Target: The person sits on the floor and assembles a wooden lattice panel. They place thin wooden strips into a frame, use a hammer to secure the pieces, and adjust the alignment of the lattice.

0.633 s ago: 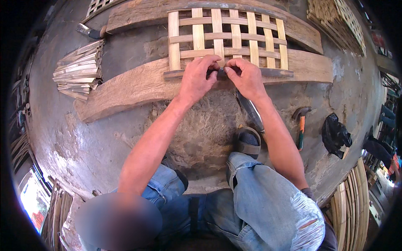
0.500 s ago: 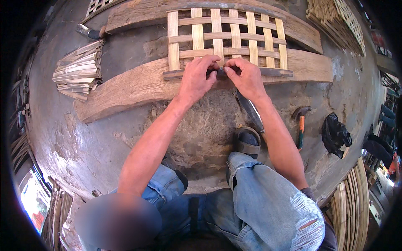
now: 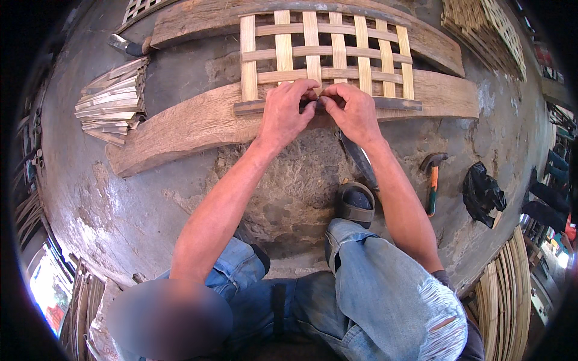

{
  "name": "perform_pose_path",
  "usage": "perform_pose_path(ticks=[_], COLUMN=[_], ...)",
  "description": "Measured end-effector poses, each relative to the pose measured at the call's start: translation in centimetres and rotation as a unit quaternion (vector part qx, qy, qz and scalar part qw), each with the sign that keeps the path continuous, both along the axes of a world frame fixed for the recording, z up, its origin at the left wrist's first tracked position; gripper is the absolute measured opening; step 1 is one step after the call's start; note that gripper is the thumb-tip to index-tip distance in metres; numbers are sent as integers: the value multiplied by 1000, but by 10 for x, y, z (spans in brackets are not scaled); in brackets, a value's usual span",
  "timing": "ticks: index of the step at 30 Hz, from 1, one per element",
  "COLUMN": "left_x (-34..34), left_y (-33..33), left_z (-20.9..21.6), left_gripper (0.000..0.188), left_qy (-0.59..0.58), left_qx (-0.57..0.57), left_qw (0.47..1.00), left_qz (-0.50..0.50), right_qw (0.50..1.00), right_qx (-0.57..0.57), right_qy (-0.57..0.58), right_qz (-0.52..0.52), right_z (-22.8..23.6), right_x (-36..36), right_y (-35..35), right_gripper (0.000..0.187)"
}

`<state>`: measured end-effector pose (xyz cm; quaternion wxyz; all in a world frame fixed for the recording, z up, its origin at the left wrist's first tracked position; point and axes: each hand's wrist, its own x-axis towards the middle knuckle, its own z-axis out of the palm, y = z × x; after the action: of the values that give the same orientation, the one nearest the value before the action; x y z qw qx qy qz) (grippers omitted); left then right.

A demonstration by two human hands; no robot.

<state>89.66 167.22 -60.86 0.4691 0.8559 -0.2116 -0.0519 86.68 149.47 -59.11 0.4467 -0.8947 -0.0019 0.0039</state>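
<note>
A pale, open-woven lattice of flat wooden-looking strips (image 3: 363,66) lies directly ahead of both hands, its near edge at the fingertips, resting across a long, curved, brown wooden beam (image 3: 180,132). Along that near edge runs a narrow, dark, straight bar (image 3: 397,104), its long axis left to right, crosswise to the forearms. The left hand (image 3: 284,114) and right hand (image 3: 354,114) meet near the bar's middle, equally close to it. Both have thumb and fingers curled toward each other over the bar; their fingertips hide whatever lies between, so I cannot tell whether either pinches the bar or a strip. A long metal blade (image 3: 359,159) lies on the floor beneath the right forearm, and an orange-and-green-handled hammer (image 3: 433,186) lies farther right. Compared with the earlier frame, the two hands' fingertips sit slightly closer together; the lattice is almost unchanged.
</note>
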Motion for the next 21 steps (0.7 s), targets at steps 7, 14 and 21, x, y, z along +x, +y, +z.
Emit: perform_pose_path(ticks=[7,14,21], left_x=[0,0,-1], left_y=[-1,-1,-5], left_z=[-3,-3,-4], left_gripper=[35,36,38], left_qy=[-18,-14,-21], left_qx=[10,14,9], left_qw=[1000,1000,1000], left_qz=[6,4,13], right_qw=[1000,999,1000], right_qx=[8,-32,5], right_qy=[-3,-9,11], right_qz=[1,19,8], right_z=[-6,0,-1], right_x=[0,2,3], right_y=[-2,-3,-3], right_gripper=[16,18,17])
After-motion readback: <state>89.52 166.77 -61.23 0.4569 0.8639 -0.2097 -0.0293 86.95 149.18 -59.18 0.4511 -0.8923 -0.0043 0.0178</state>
